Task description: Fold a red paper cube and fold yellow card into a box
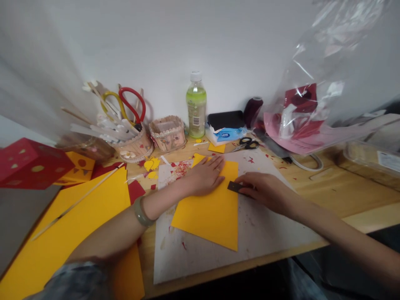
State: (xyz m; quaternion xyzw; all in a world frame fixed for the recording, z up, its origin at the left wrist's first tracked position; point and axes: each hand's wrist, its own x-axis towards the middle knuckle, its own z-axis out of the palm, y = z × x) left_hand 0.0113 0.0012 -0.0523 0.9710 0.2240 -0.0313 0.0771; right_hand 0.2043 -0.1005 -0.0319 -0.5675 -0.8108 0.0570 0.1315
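Observation:
My left hand (pixel 206 177) lies flat, fingers stretched out, on a yellow sheet of paper (pixel 206 216). It presses the upper part of the sheet against a grey board (pixel 265 233). Pinched between the thumb and fingers of my right hand (pixel 265 189) is a small dark flat rectangular piece (pixel 234 186); its exact kind does not show. That piece rests over the sheet's right edge. Red and yellow paper scraps (pixel 181 170) are scattered on the board beyond my left forearm.
Larger yellow sheets (pixel 93 208) with a thin stick on top lie left, beside a red spotted box (pixel 34 164). Along the wall stand a tool-filled basket (pixel 133 146), a small basket (pixel 168 135), a green drink bottle (pixel 196 106), black scissors (pixel 248 143) and a plastic bag (pixel 300 100).

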